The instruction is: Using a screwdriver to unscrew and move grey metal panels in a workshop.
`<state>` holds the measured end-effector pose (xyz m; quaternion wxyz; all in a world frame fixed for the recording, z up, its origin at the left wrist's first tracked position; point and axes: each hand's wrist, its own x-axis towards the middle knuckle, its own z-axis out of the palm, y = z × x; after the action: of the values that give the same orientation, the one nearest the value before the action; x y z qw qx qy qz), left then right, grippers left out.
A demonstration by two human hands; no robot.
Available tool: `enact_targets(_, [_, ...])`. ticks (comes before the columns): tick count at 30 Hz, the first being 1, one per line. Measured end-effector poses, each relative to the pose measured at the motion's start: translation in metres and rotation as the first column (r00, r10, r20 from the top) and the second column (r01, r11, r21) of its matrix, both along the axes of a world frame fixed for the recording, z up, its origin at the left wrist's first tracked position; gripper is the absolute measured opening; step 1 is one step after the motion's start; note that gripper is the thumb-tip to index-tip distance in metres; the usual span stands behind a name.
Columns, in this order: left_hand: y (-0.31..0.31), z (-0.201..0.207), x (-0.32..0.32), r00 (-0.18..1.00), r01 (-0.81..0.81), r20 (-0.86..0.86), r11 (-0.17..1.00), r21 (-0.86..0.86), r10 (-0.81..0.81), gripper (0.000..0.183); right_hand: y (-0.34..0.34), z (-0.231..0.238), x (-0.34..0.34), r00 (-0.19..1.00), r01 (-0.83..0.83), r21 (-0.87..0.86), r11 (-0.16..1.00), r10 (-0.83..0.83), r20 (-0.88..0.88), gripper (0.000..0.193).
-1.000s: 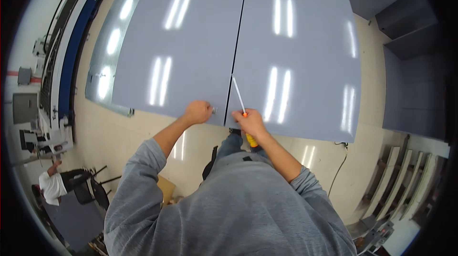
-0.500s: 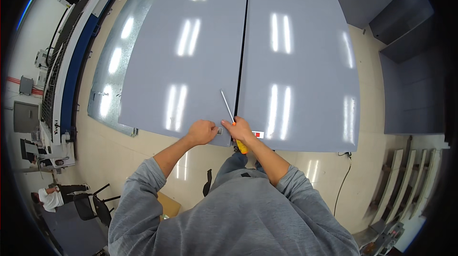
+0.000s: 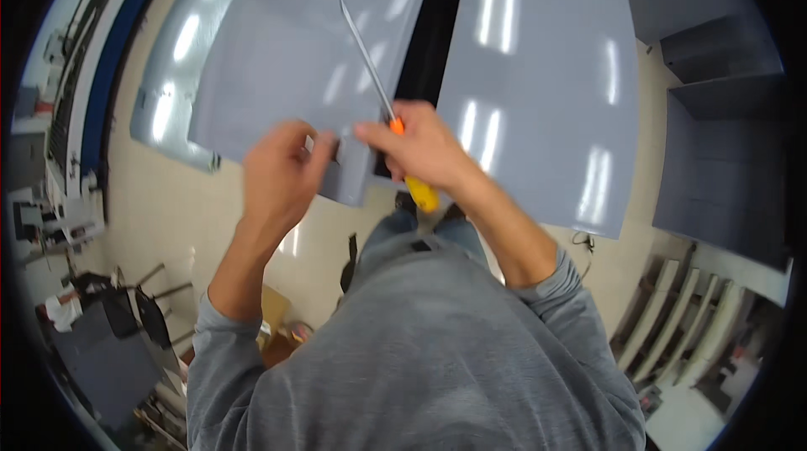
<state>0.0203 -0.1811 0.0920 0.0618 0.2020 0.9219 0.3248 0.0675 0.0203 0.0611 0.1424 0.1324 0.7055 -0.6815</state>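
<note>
- The screwdriver (image 3: 395,119) sits in the right hand (image 3: 429,152): its orange handle pokes out below the palm and its long thin metal shaft runs up and to the left, well past the fingers, over the grey surface.
- Right grip: fingers pressed together around the handle, thumb toward the left hand; it pinches the tool firmly near the collar where shaft meets handle.
- Judged from its look, the tool is light and stiff; the bare shaft would be slippery and narrow, so the thick handle is the sound place to take it. The tip is too small to make out.
- Just left of that grip, the left hand (image 3: 282,174) curls its fingers over the lower corner of the left grey panel (image 3: 286,56), pinching its edge; a small pale piece shows between fingers and thumb, too blurred to identify.
- This panel looks like thin, flat sheet, rigid but glossy under the ceiling-light reflections, so likely slick; its edge is the only hold on offer.
- To the right of the grips, past a dark gap (image 3: 433,22), lies the right grey panel (image 3: 538,81).
- Below both hands: the person's grey sweater and jeans, then the pale tiled floor (image 3: 151,199).
- Far right, dark shelving (image 3: 723,165); far lower left, a dark cart with clutter.
</note>
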Motion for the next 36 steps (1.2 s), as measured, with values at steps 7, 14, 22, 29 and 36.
enact_targets(7, [-0.044,-0.080,0.099,0.961,-0.275,0.121,0.881,0.385,0.247,0.019,-0.075,0.110,-0.075,0.976,-0.140,-0.282,0.949,0.084,-0.201,0.035])
enact_targets(14, [0.045,-0.209,0.083,0.909,-0.189,0.416,0.902,0.389,0.012,0.041,-0.084,0.148,-0.127,0.732,-0.499,-0.158,0.852,0.317,-0.603,0.038])
enact_targets(22, [0.107,-0.250,0.070,0.926,-0.038,0.377,0.997,0.070,0.009,0.055,-0.081,0.152,-0.143,0.804,-0.424,-0.169,0.890,0.284,-0.523,0.034])
enact_targets(29, [0.109,-0.276,0.036,0.675,0.036,0.724,0.987,0.158,-0.141,0.053,-0.107,0.158,-0.159,0.829,-0.424,-0.195,0.884,0.292,-0.477,0.031])
enact_targets(36, [0.133,-0.272,0.041,0.701,-0.040,0.712,0.999,-0.005,0.032,0.047,-0.121,0.159,-0.166,0.866,-0.396,-0.224,0.891,0.281,-0.415,0.028])
